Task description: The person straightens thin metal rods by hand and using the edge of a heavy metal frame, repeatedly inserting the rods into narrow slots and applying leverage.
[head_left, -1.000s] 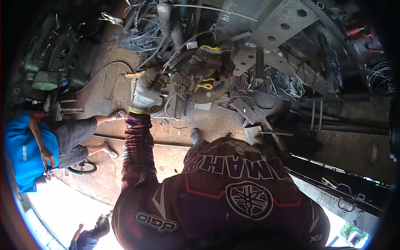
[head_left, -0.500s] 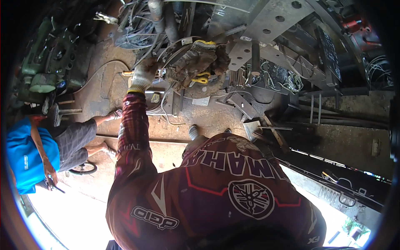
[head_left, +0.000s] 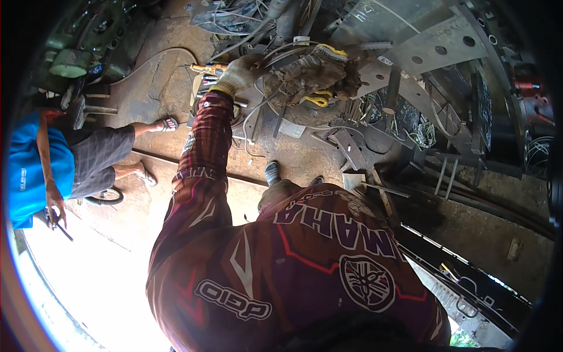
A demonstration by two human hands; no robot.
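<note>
My left hand (head_left: 239,74), in a whitish knitted glove with a yellow cuff, reaches forward to the near-left side of a pile of brown, dirty rags (head_left: 308,76). Its fingers blend into dark cables beside the pile, so I cannot make out whether they grip anything. An orange-handled tool (head_left: 208,69) lies just left of the glove. Among the rags are a knitted glove with a yellow edge (head_left: 333,53) and a yellow cuff (head_left: 318,98). My right arm and hand are hidden behind my body.
Punched steel plates (head_left: 434,47) and a round bar (head_left: 392,94) stand at the far right. Coiled wire (head_left: 421,136) hangs below them. On the left, a person in a blue shirt (head_left: 41,164) is beside a green machine (head_left: 73,61). A long strip (head_left: 199,169) crosses the floor.
The view has shifted, so the rag pile and my left hand now appear further right. My left hand stays beside the pile, and more of the orange-handled tool shows.
</note>
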